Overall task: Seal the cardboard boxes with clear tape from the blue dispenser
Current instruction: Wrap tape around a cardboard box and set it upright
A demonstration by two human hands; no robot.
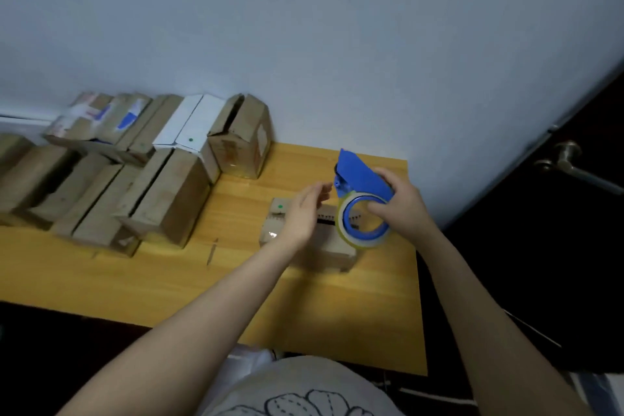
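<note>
At frame centre the right hand (pixel 398 203) grips the blue dispenser (pixel 363 194) above the small cardboard box (pixel 305 243) while the left hand (pixel 305 211) hovers flat-fingered, holding nothing, so unsteadied tape could wrinkle or miss the seam.

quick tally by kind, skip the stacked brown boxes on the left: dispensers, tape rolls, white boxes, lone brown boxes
dispenser: 1
tape roll: 1
white box: 1
lone brown box: 1
total: 4
</note>
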